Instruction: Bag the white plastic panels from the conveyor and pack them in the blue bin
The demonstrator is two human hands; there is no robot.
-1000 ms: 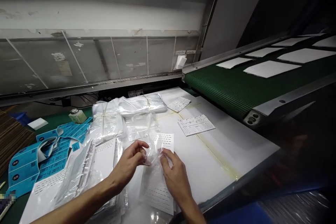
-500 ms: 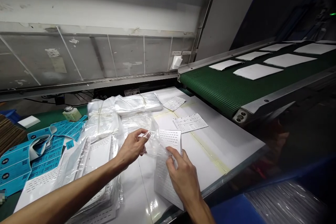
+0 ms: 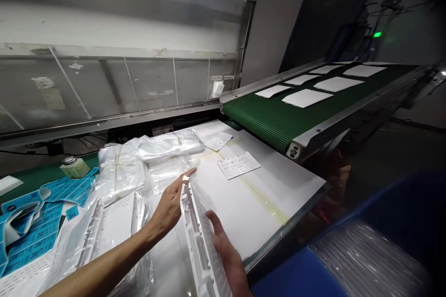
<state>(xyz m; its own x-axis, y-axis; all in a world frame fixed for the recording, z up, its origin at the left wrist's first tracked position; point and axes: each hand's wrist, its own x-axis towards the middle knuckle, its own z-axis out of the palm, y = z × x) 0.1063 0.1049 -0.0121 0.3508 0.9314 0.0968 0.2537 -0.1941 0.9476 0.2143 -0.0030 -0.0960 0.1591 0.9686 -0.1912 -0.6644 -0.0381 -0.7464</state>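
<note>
Now: long white plastic panel with a ribbed, notched edge (image 3: 200, 241) stands tipped up on its side between the two hands, above the white-covered worktop (image 3: 254, 195). Change over the last half second: slotted face was turned up then, partly under clear film; now the narrow ribbed side faces the camera and the slots are out of view. Clear plastic film (image 3: 201, 191) shows along the panel's right flank near its far end; how much of the panel it encloses cannot be told. My reading: the film and panel are being handled as one piece, with the turn giving access to the far end.

Fingers. Left hand (image 3: 171, 202): at the panel's far end, on its left; index finger straightened past the corner, the others curled, thumb hidden. Whether they pinch the panel or only steady it, cannot tell. Right hand (image 3: 228, 250): along the panel's right flank, nearer the body, thumb raised and apart; remaining fingers hidden, so closure not determined.

Outward from the panel: slotted white panels in clear plastic (image 3: 116, 213) lie to its left, beyond the left forearm; string-tied bundle of clear plastic bags (image 3: 121, 174) beyond its far end, to the left; flat white card-like piece with black marks (image 3: 239, 165) beyond it to the right; green ribbed conveyor belt (image 3: 258, 118) farther off on that side.
</note>
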